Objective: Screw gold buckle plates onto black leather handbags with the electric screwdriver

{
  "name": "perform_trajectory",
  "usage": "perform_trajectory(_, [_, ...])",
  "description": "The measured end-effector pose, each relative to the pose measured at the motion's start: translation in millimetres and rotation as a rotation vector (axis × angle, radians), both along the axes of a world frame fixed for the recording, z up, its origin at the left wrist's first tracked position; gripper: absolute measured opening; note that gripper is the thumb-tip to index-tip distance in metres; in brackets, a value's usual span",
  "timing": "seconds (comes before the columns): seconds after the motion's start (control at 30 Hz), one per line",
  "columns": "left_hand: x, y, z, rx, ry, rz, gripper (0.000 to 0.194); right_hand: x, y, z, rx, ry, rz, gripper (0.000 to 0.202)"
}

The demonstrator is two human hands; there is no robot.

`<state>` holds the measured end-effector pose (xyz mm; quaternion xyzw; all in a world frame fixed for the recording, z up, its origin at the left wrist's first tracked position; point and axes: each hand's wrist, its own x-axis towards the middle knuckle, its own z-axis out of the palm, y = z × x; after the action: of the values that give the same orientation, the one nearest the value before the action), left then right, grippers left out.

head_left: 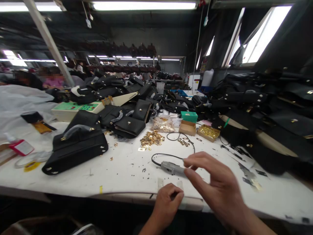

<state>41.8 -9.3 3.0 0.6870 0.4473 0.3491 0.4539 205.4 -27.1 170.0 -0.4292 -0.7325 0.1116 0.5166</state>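
My right hand (216,182) is raised over the table, thumb and forefinger curved with a gap between them. Its fingertips are in front of one end of a grey pen-shaped power tool (171,167), which lies on the white table with a black cable (168,154) running from it. I cannot tell whether they touch it. Lower down, at the table's front edge, my left hand (167,200) is closed with curled fingers; what it holds, if anything, is hidden. Behind the tool lies a heap of gold metal fittings (151,139).
Black handbags (78,147) are piled at left and back, more bags (276,130) at right. A cardboard box of gold pieces (208,132) stands beside an open brown box (187,127). At left are a green-topped machine (78,109) and a red bottle (23,147). Scissors-like tools (233,152) lie right.
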Motion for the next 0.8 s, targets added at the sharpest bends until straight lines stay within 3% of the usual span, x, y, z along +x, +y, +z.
perform_trajectory(0.1, [-4, 3, -2.3, -0.102, -0.053, 0.048, 0.015, -18, 54, -57.1, -0.149, -0.048, -0.002, 0.015])
perform_trajectory(0.2, [-22, 27, 5.5, -0.235, -0.227, 0.198, 0.021, -13, 75, -128.1, -0.202, -0.216, -0.106, 0.019])
perform_trajectory(0.27, [-42, 59, 15.6, -0.267, -0.389, 0.438, 0.034, -5, 76, -165.1, -0.205, -0.326, -0.143, 0.021])
perform_trajectory(0.33, [-65, 103, 24.6, -0.284, -0.531, 0.758, 0.049, 1, 73, -188.3, -0.175, -0.394, -0.185, 0.027])
perform_trajectory(0.47, [-108, 199, 26.1, -0.262, -0.493, 1.042, 0.054, 1, 70, -203.2, -0.091, -0.455, -0.263, 0.031])
perform_trajectory(0.57, [-132, 252, 17.0, -0.273, -0.405, 1.178, 0.054, 0, 73, -204.6, -0.013, -0.478, -0.274, 0.032])
perform_trajectory(0.67, [-150, 285, 8.4, -0.326, -0.330, 1.162, 0.041, 1, 78, -207.5, 0.054, -0.502, -0.275, 0.034])
perform_trajectory(0.8, [-166, 308, 2.1, -0.350, -0.216, 1.131, 0.027, 4, 83, -212.5, 0.103, -0.527, -0.284, 0.036])
